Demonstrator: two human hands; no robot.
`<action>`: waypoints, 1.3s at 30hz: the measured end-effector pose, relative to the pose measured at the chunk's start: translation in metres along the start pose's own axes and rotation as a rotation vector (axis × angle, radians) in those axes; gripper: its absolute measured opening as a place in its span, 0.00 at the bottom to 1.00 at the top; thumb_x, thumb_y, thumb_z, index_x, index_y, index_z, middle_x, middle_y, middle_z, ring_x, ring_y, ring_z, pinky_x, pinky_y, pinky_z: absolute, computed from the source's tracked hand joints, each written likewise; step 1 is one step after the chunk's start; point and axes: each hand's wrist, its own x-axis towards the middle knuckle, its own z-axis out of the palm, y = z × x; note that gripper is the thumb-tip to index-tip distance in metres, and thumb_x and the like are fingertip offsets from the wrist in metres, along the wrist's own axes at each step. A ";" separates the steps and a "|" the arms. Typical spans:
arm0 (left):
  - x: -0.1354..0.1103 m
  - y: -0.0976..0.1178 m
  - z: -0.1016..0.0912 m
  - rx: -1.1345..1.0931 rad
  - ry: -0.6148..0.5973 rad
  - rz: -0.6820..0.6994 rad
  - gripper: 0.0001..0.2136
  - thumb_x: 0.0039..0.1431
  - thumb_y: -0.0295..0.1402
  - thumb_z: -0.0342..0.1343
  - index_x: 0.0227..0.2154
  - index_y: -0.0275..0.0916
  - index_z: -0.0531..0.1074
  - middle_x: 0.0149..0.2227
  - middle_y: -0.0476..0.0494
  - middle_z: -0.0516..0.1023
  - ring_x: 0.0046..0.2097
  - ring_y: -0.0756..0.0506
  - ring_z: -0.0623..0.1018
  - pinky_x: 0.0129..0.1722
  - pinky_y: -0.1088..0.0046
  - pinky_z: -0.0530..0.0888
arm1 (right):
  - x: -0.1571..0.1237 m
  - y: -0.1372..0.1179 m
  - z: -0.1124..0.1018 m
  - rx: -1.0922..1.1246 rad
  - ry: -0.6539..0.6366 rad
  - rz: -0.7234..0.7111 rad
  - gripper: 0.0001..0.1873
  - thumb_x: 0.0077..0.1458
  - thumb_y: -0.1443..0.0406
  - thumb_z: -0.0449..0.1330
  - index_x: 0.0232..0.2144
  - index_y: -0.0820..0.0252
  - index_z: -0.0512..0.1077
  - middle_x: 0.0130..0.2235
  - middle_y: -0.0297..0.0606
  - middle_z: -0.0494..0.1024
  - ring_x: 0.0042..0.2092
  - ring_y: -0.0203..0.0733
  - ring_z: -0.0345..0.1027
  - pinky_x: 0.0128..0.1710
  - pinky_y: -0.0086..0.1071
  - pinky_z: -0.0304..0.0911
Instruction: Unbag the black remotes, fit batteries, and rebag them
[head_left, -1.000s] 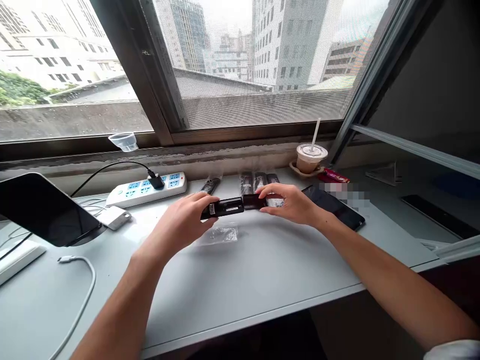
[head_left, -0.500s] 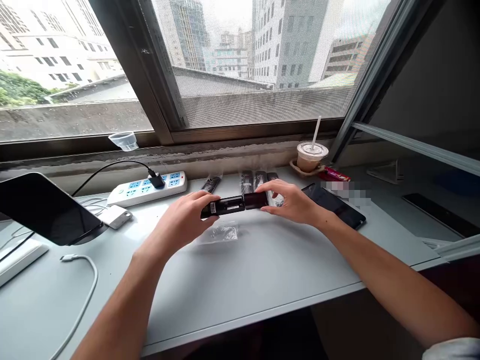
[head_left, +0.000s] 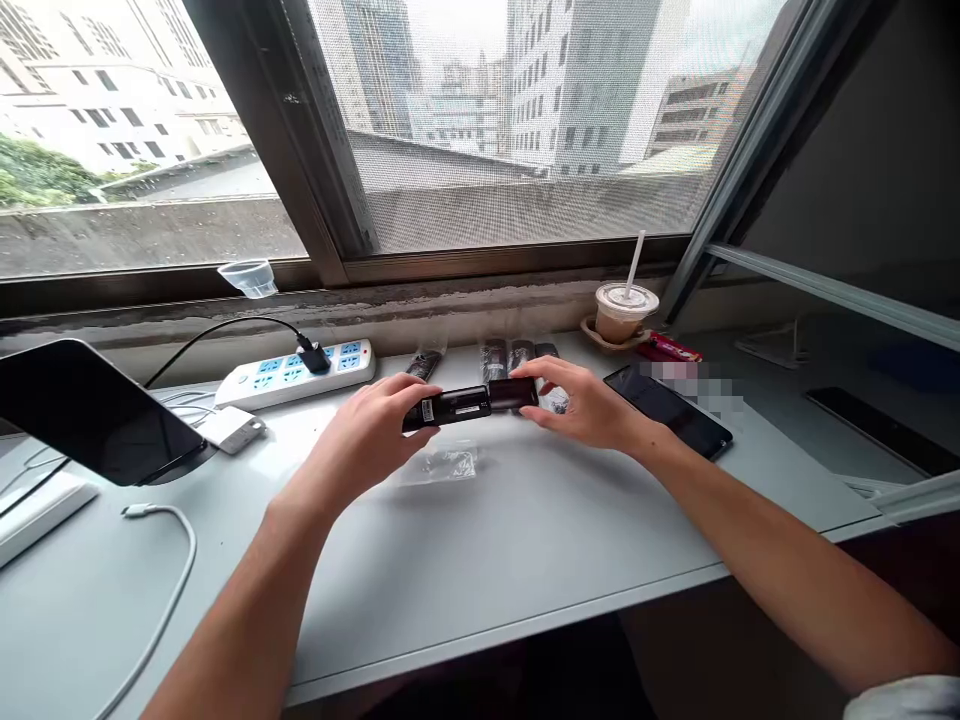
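Black remote (head_left: 454, 406) is held just above the grey desk (head_left: 487, 560), toward its far middle, with the left hand (head_left: 367, 440) closed around its left end, fingers wrapped over it. At the right end a dark cover (head_left: 514, 393) is pinched between the thumb and fingers of the right hand (head_left: 589, 405); cover and remote are seen touching end to end. A clear bag (head_left: 442, 466) is laid flat on the desk just beneath them. More bagged remotes (head_left: 495, 358) are lined up at the far edge, below the window. A power strip (head_left: 296, 374) is placed far left, a tablet (head_left: 90, 415) at the left edge, a phone (head_left: 667, 410) just right of the right hand, and a lidded cup (head_left: 622, 312) with a straw far right.
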 end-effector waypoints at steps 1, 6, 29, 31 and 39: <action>0.000 0.000 0.000 0.004 0.002 0.003 0.19 0.67 0.40 0.58 0.58 0.42 0.76 0.56 0.37 0.79 0.47 0.36 0.81 0.45 0.58 0.77 | 0.000 -0.001 0.000 0.026 0.014 0.038 0.21 0.63 0.60 0.66 0.57 0.51 0.75 0.54 0.42 0.81 0.53 0.51 0.76 0.50 0.44 0.74; 0.002 0.009 0.002 -0.003 0.030 0.052 0.18 0.68 0.39 0.58 0.57 0.42 0.76 0.56 0.37 0.79 0.50 0.36 0.81 0.49 0.57 0.78 | 0.001 -0.004 0.003 0.339 0.020 0.299 0.20 0.68 0.48 0.61 0.49 0.56 0.79 0.36 0.38 0.84 0.35 0.43 0.79 0.37 0.37 0.74; 0.005 0.049 0.018 -0.142 0.171 0.342 0.20 0.74 0.36 0.55 0.65 0.45 0.69 0.58 0.37 0.80 0.55 0.38 0.79 0.56 0.54 0.78 | -0.005 -0.025 0.027 0.254 0.011 0.265 0.16 0.71 0.49 0.56 0.45 0.54 0.66 0.38 0.34 0.76 0.36 0.40 0.68 0.36 0.34 0.62; 0.006 0.050 0.017 -0.118 0.165 0.342 0.19 0.74 0.35 0.55 0.65 0.44 0.68 0.58 0.39 0.80 0.55 0.39 0.79 0.57 0.55 0.76 | -0.003 -0.025 0.024 0.324 -0.057 0.301 0.18 0.69 0.48 0.59 0.48 0.55 0.70 0.40 0.36 0.78 0.37 0.41 0.70 0.37 0.35 0.65; 0.005 0.043 -0.010 -0.107 0.331 0.144 0.13 0.68 0.45 0.62 0.49 0.45 0.77 0.54 0.40 0.80 0.57 0.37 0.77 0.61 0.53 0.71 | 0.008 -0.016 0.008 0.763 0.156 0.588 0.19 0.55 0.51 0.72 0.40 0.58 0.79 0.36 0.37 0.81 0.36 0.42 0.74 0.35 0.33 0.66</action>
